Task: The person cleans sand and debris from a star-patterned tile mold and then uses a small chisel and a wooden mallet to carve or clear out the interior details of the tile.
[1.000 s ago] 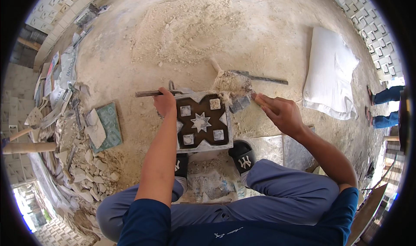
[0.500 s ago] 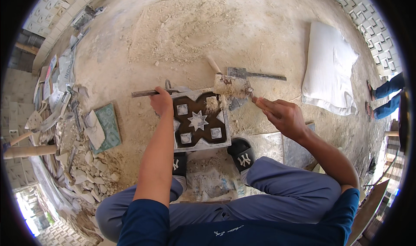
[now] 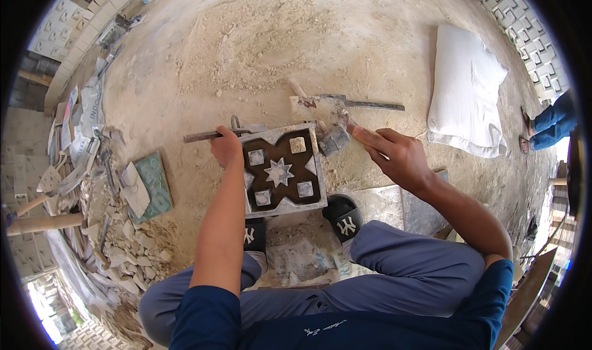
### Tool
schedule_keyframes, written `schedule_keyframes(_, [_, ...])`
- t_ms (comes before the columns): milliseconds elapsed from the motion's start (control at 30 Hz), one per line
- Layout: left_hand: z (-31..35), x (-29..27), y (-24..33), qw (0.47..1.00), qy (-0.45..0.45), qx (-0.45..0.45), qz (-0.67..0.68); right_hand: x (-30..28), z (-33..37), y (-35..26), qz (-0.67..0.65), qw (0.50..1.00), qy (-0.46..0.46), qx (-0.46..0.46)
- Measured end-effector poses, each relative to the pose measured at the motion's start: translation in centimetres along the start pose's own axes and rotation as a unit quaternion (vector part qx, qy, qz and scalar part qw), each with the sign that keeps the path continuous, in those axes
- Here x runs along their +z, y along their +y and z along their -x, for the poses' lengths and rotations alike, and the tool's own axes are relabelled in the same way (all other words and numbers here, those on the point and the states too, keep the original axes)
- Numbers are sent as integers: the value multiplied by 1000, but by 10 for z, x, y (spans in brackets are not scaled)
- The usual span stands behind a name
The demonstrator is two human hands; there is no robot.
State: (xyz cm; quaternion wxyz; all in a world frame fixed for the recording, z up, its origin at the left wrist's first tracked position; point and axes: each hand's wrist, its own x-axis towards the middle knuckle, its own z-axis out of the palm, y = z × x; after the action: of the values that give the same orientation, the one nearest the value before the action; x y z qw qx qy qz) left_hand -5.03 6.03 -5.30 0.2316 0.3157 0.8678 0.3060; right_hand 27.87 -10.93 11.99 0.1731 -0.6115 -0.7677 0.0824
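Since a moment ago, a pale, dust-caked brush-like tool (image 3: pixel 317 108) has shifted off the upper right corner of the square mould (image 3: pixel 279 172), so the corner's raised block (image 3: pixel 298 145) now shows whole. Broken rubble (image 3: pixel 139 251) lies heaped on the ground at the left, and next to it rests a green slab (image 3: pixel 151 180) partly covered by a pale flat piece (image 3: pixel 134 188). The left hand (image 3: pixel 227 148) is at the mould's left edge, its fingers over a dark bar (image 3: pixel 198 137); how tightly they close cannot be told. The mould sits just in front of the person's black sandals (image 3: pixel 342 214), with a star at its centre and four small blocks around it. Near its right edge lies a dark grey block (image 3: pixel 333 140). The right hand (image 3: pixel 394 156) is clamped on the end of the brush-like tool, beyond the mould's upper right corner. Farther right, a full white sack (image 3: pixel 467 97) lies on the ground, and near it stands another person in blue trousers (image 3: pixel 549 128).
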Motion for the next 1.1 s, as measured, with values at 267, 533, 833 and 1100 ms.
schedule_keyframes(267, [-1, 3, -2, 1000, 4, 5, -2, 4, 8, 1, 82, 992, 15, -94])
schedule_keyframes(533, [-8, 9, -11, 999, 13, 17, -25, 7, 2, 7, 131, 979, 61, -141])
schedule_keyframes(833, [-8, 2, -9, 1000, -2, 19, -3, 32, -52, 33, -72, 994, 21, 79])
schedule_keyframes(1100, [-15, 11, -10, 998, 19, 34, -43, 120, -158, 84, -213, 962, 25, 170])
